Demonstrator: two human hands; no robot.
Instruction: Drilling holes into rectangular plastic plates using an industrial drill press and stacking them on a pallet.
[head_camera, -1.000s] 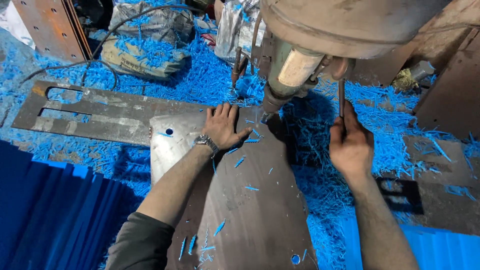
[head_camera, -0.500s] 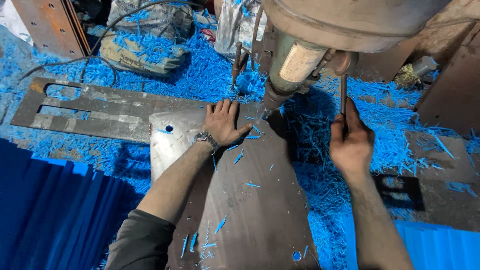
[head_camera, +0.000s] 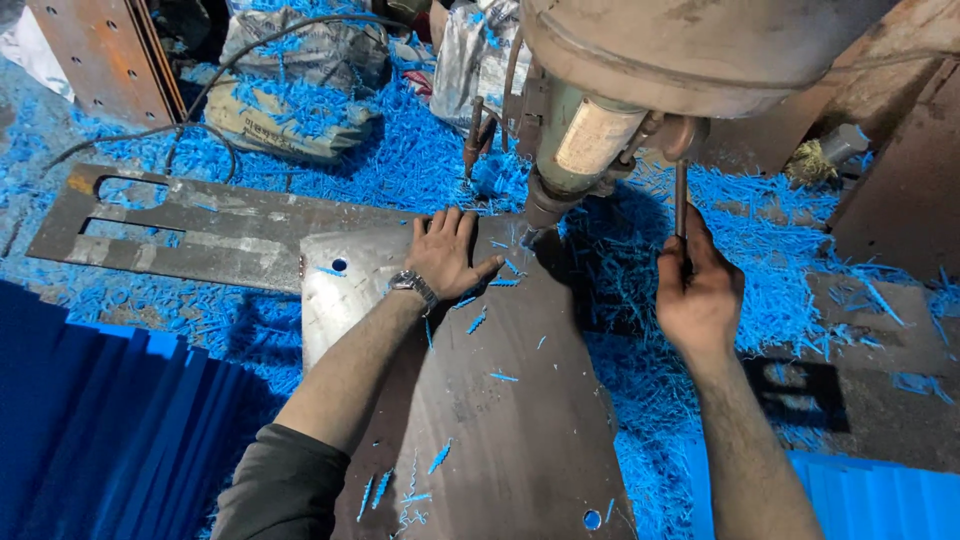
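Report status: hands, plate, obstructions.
Left hand flat on metal plate. Right hand gripping drill lever. Blue shavings everywhere.

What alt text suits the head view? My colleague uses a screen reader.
A person's left hand presses flat on a metal plate under a drill press, while the right hand grips its feed lever. Blue shavings litter the floor.

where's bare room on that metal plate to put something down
Mostly the near half of the metal plate, between the left hand and the corner hole. It is crowded at the drill and among the blue shavings by the right hand.
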